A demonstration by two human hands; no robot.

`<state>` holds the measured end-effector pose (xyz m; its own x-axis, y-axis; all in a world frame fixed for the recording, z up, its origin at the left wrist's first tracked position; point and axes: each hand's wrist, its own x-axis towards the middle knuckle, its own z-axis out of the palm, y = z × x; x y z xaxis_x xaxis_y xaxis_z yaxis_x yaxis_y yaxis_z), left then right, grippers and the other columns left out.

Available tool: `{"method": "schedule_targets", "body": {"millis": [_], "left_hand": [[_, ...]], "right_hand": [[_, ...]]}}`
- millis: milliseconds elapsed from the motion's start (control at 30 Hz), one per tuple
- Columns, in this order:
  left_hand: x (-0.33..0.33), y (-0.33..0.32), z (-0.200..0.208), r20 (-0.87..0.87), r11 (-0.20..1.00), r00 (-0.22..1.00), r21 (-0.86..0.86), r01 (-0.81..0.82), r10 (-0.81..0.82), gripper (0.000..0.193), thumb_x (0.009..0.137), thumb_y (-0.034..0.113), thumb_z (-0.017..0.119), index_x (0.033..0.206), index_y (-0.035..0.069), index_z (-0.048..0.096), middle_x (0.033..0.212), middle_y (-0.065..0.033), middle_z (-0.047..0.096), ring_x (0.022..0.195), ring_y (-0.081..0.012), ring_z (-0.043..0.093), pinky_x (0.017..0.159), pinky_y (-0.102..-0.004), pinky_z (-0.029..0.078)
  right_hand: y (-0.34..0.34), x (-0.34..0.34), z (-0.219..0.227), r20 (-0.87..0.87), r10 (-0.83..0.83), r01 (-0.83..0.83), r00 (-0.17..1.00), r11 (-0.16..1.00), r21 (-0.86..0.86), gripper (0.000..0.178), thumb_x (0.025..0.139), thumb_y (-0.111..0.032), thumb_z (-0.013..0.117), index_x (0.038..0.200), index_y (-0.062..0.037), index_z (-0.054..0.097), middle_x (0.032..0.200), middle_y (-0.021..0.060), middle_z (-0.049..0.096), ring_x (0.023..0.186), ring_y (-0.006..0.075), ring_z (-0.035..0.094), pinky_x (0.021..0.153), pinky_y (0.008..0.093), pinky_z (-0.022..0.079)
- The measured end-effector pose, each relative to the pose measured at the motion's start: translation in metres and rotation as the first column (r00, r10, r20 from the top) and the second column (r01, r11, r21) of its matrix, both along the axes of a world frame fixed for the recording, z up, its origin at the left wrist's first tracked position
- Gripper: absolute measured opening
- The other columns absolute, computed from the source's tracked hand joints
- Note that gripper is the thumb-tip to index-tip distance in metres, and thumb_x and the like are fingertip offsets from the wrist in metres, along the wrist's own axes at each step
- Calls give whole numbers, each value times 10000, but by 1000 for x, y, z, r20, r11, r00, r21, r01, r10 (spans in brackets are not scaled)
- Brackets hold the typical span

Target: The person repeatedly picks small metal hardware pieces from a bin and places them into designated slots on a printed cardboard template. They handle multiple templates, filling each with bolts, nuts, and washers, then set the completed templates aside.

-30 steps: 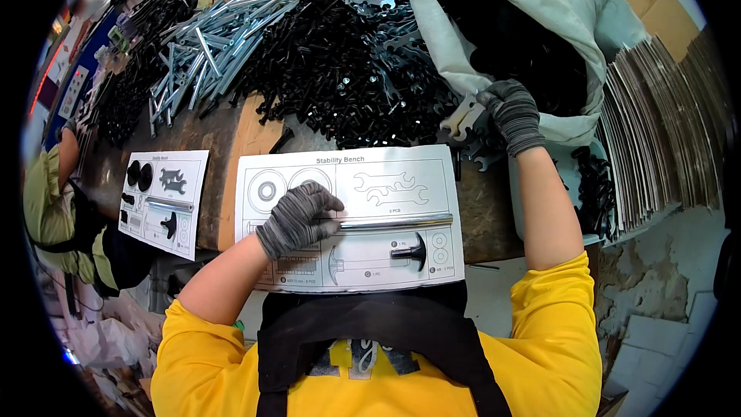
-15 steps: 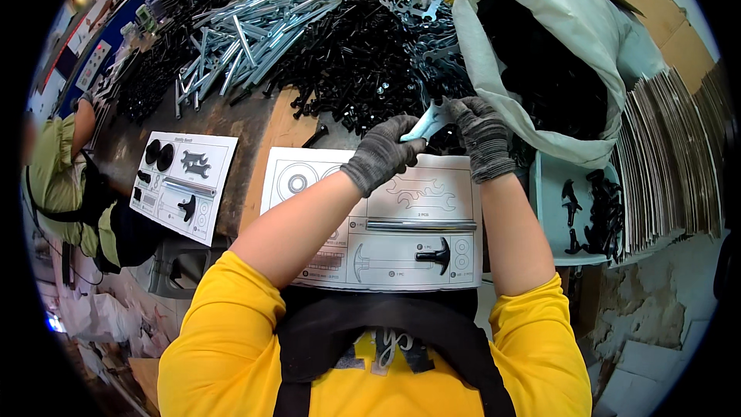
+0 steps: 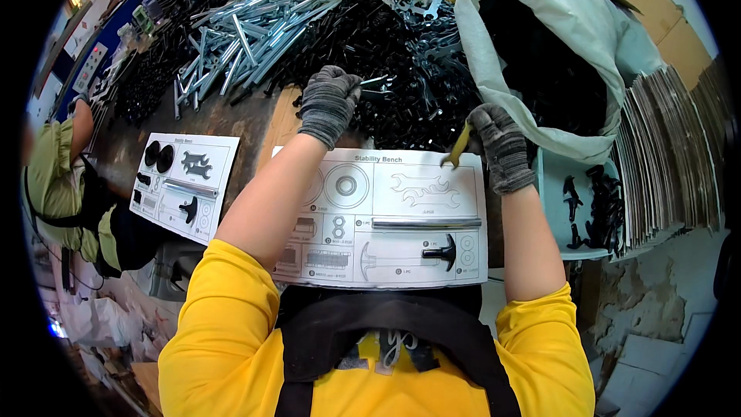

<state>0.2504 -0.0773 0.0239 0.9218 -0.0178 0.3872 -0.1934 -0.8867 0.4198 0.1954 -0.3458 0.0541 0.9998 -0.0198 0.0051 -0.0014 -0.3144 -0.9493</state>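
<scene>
My left hand (image 3: 330, 104), in a grey knit glove, is raised over the near edge of the black bolt heap. Its closed fingers pinch a silver wrench (image 3: 377, 80), seen nearly edge-on. To the right, my right hand (image 3: 500, 147), gloved alike, grips a flat open-end wrench (image 3: 461, 145) that looks yellowish and hangs over the top right of a printed parts card (image 3: 347, 220). On that card lie a metal tube (image 3: 424, 223) and a black T-shaped handle (image 3: 441, 252).
Behind my hands are heaps of black bolts (image 3: 409, 112), silver tubes (image 3: 247, 35) and loose wrenches (image 3: 432, 31). A white sack (image 3: 494, 0) and a pale bin (image 3: 575, 253) of black handles stand right, beside stacked cardboard (image 3: 664, 162). At left, a co-worker (image 3: 58, 170) sits near another parts card (image 3: 185, 185).
My hands have moved apart from their shared hold on the wrench; each now has one. The left moved left and away from me, the right slightly right. The card's upper part is uncovered.
</scene>
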Motion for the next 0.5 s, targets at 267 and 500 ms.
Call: {"method": "schedule_targets", "body": {"millis": [267, 500], "left_hand": [[-25, -23, 19, -397, 896, 869, -432, 107, -296, 267, 767, 156, 653, 1025, 98, 619, 901, -90, 629, 881, -165, 588, 774, -288, 467], [-72, -44, -10, -417, 782, 718, 26, 622, -557, 354, 737, 277, 659, 1044, 109, 607, 1010, -95, 582, 931, -234, 561, 835, -306, 445]], "right_hand": [[42, -35, -5, -319, 666, -530, 674, 136, -837, 235, 819, -314, 542, 969, -139, 589, 909, 102, 583, 822, 262, 593, 726, 366, 486], [18, -61, -1, -499, 215, -538, 840, 202, -818, 407, 770, -377, 594, 1059, -96, 543, 990, 110, 556, 929, 251, 564, 803, 361, 466]]}}
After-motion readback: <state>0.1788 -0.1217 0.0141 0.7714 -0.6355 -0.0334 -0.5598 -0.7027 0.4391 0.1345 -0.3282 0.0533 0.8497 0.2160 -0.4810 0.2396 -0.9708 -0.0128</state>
